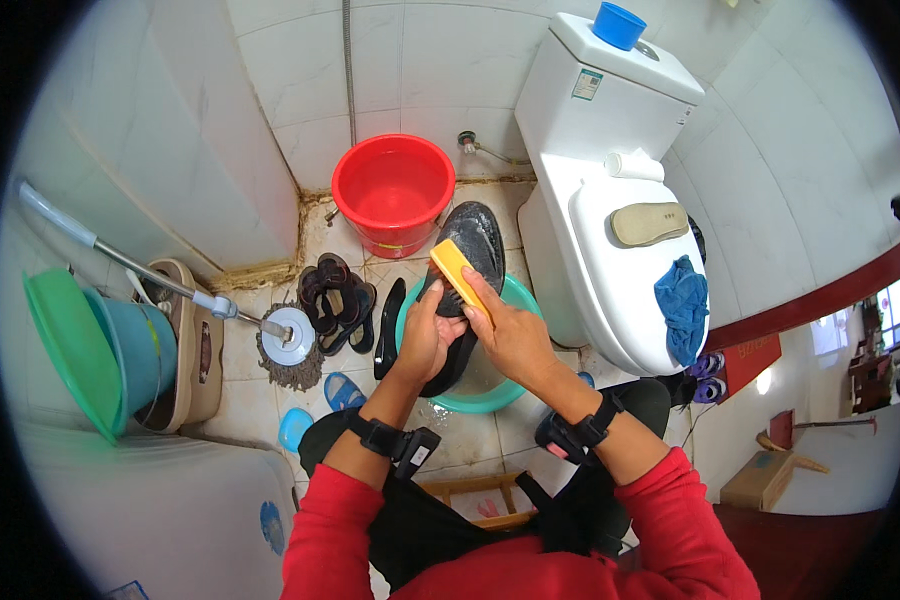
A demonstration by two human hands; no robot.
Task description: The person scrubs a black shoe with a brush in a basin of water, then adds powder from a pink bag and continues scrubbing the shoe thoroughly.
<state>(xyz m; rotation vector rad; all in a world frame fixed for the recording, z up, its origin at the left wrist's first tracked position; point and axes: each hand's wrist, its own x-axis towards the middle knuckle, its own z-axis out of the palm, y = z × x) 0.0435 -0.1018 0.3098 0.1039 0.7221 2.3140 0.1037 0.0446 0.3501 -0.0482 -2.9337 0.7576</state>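
My left hand (429, 335) grips a wet black shoe (471, 232) by its near side, over a green basin (530, 301) holding cloudy water. In my right hand (511, 328) is a yellow-backed scrubbing brush (457, 274), its bristles against the shoe. The shoe's toe points away from me. Another black shoe (389, 330) stands on its side against the basin's left rim. What lies under my wrists at the near part of the shoe is partly hidden.
Behind the basin stands a red bucket (394, 187) of water. Dark sandals (337, 296) and a mop (291, 345) are at left. On the right, a toilet lid (607, 300) bears an insole (649, 224) and a blue cloth (681, 311). Blue slippers (343, 391) lie near my feet.
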